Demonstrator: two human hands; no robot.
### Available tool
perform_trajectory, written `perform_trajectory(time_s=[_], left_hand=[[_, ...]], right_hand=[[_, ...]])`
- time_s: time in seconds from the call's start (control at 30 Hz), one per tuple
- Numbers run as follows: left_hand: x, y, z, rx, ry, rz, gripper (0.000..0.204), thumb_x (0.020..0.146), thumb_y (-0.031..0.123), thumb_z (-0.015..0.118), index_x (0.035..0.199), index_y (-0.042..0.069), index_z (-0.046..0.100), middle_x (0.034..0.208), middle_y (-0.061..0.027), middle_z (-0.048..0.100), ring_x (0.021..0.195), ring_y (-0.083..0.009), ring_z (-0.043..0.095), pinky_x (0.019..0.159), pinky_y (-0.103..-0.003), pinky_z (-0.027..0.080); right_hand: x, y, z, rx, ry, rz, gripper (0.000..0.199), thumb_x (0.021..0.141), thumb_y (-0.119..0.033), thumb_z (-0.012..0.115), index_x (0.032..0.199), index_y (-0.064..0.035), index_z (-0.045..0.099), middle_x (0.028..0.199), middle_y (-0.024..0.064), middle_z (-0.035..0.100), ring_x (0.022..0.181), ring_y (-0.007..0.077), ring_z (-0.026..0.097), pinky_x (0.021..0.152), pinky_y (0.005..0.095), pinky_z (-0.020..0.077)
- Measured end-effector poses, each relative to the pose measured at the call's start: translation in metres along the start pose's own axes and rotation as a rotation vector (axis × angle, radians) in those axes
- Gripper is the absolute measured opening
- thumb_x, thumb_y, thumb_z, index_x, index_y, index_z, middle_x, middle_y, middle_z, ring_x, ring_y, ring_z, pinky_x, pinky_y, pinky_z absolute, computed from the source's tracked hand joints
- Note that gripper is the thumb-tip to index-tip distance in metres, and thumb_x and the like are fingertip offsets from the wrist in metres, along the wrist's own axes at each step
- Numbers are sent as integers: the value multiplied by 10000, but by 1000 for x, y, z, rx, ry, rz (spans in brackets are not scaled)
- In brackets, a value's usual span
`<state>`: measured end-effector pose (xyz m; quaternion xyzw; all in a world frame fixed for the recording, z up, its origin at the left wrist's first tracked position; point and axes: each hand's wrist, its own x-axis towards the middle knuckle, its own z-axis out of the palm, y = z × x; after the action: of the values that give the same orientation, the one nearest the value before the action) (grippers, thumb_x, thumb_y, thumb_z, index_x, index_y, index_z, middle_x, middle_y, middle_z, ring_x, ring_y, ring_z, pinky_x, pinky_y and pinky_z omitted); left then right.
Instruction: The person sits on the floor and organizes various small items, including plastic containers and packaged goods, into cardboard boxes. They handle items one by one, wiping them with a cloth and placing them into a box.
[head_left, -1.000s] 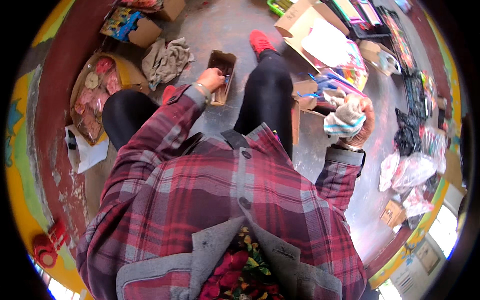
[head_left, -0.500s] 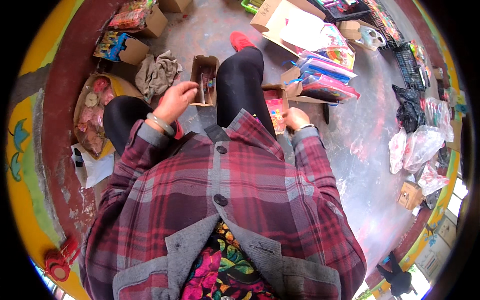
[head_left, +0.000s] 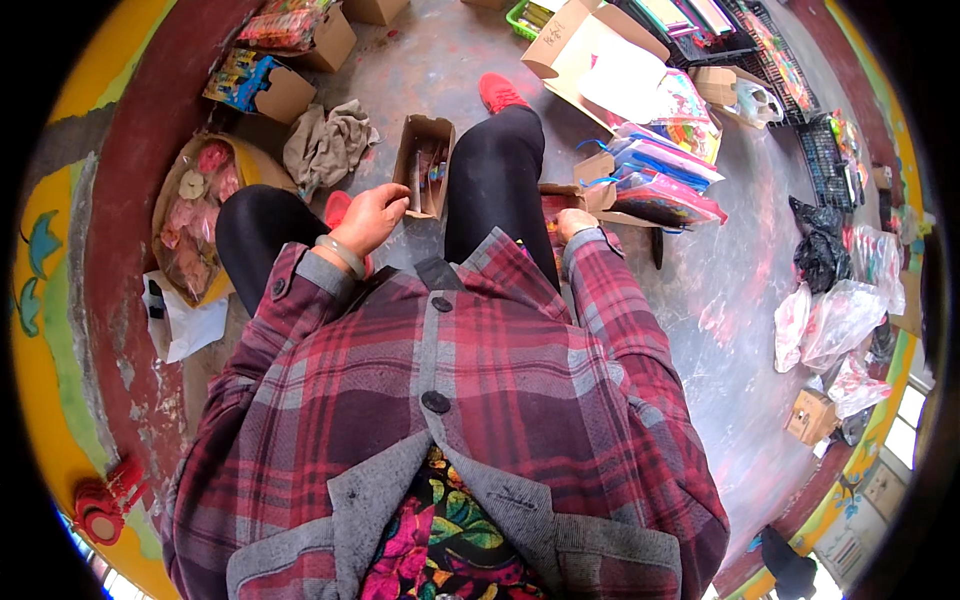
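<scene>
Brown cardboard box [head_left: 428,130] sits open between the red shoes [head_left: 499,92], probably so it's in easy reach, with a second box [head_left: 560,188] beside the right leg [head_left: 497,165]. Left hand [head_left: 372,218] hovers knuckles-up by the first one's near corner, fingers slightly bent; right hand [head_left: 575,222] dips over the other. Can't tell if either grip holds anything tbh.

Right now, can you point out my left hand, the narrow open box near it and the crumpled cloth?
Left hand [head_left: 368,221]: head view, back of the hand.
Narrow open box [head_left: 429,128]: head view, far inner wall.
Crumpled cloth [head_left: 326,147]: head view, middle of its folds.
</scene>
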<state>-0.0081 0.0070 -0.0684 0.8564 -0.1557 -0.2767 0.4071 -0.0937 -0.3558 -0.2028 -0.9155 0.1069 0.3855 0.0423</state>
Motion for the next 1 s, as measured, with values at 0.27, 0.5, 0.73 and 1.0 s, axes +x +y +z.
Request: perform_trajectory(time_s=[0.27, 0.5, 0.73, 1.0], left_hand=[[-2, 9, -1, 22, 29, 60, 292, 874, 157, 518, 1077, -46, 568, 1014, -146, 634, 949, -202, 595, 842, -298, 453], [-2, 17, -1, -14, 14, 106, 283, 872, 154, 525, 1067, -45, 571, 1010, -143, 635, 949, -197, 593, 839, -292, 452], [0, 20, -10, -227, 65, 135, 270, 902, 169, 510, 1067, -32, 582, 982, -114, 634, 944, -161, 591, 829, -273, 456], [-12, 98, -31, -1421, -690, -49, 637, 920, 521, 353, 1264, -9, 435, 1257, -161, 494, 1136, -268, 505, 947, -377, 416]], right_hand=[[-32, 31, -7, 44, 283, -90, 177, 680, -177, 590, 800, -137, 713, 848, 160, 656, 835, 304, 638, 746, 405, 504], [-80, 107, -25, 392, 645, -288, 210, 701, -235, 630, 804, -69, 707, 794, 164, 645, 798, 301, 633, 719, 383, 493], [-197, 81, -127, 1787, 519, -102, 258, 786, -82, 668, 1001, 47, 609, 884, 124, 658, 766, 170, 638, 659, 282, 512], [-239, -46, -216, 1481, 34, -528, 162, 833, -95, 611, 945, 19, 635, 851, 46, 643, 720, 112, 609, 649, 226, 476]])
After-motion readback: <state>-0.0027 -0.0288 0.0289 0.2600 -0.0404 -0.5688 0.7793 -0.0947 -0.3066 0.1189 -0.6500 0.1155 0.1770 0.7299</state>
